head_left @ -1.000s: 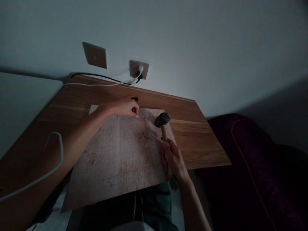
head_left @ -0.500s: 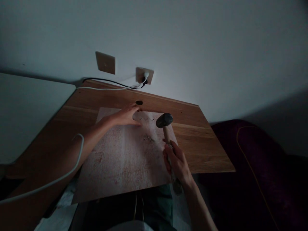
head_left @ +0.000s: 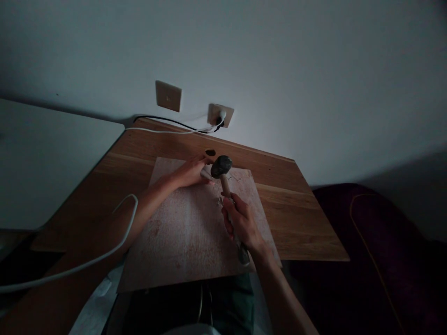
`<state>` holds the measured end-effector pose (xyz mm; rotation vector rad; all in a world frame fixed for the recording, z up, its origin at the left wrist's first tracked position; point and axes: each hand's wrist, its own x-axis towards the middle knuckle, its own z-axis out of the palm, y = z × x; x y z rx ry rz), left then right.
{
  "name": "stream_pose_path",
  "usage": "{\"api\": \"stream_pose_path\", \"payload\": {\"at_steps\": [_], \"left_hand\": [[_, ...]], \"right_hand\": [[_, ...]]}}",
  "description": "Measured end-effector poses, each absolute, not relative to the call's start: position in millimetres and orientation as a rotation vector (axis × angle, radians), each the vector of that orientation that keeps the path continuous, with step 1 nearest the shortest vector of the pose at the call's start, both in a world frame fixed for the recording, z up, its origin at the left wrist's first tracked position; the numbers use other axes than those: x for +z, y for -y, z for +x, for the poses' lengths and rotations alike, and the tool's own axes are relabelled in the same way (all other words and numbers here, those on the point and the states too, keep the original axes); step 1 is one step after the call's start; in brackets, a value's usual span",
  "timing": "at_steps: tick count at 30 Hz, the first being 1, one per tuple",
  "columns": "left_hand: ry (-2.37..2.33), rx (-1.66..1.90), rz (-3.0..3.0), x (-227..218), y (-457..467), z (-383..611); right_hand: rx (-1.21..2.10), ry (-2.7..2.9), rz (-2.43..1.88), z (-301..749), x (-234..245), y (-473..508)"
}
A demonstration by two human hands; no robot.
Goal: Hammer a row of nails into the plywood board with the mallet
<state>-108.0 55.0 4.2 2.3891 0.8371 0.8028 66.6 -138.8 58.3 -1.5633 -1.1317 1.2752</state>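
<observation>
A hammer with a blunt black head and pale wooden handle (head_left: 226, 184) is gripped in the right hand (head_left: 243, 222), over a mottled pinkish-white flat board (head_left: 185, 232). Its head appears just beside the left hand (head_left: 191, 173), whose thumb and fingers are parted.

Bare left hand (head_left: 193, 172) and right hand (head_left: 243, 222), uncovered forearms (head_left: 281, 284), dark green clothing (head_left: 240, 298), thin pale cords (head_left: 200, 303) hanging centrally.
</observation>
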Motion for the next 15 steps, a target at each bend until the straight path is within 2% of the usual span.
{"api": "stream_pose_path", "payload": {"at_steps": [15], "left_hand": [[-0.841, 0.799, 2.284, 5.7, -49.5, -94.5]], "right_hand": [[1.22, 1.051, -1.513, 68.1, 54.2, 141.4]]}}
